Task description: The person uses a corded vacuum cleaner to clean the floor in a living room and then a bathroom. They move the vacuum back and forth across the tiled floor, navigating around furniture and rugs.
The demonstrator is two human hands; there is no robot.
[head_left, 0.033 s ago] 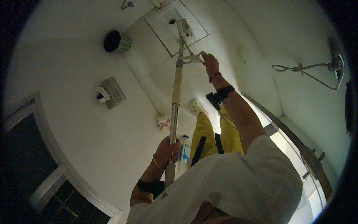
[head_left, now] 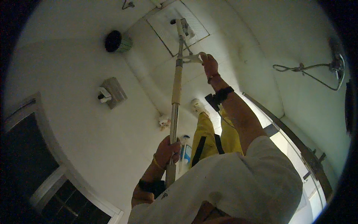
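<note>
- A dark doorway point(head_left: 33, 156) with a pale frame fills the far left edge.
- A small grey wall fitting point(head_left: 112, 93) sits on the white wall, with a round dark fixture point(head_left: 116, 41) above it.
- The left hand point(head_left: 167, 151) is wrapped tight around the lower metal part of a long mop pole point(head_left: 176, 89), low in the view, a yellow band at the wrist.
- The pole runs up to a mop head point(head_left: 184, 28) lying against a framed white panel point(head_left: 175, 28).
- The right hand point(head_left: 209, 65) is closed on a pale lever point(head_left: 192, 58) branching from the pole's upper part; a black strap circles that wrist.
- Yellow trousers point(head_left: 209, 140) show below.
- A shower hose point(head_left: 309, 72) hangs on the right wall.
</note>
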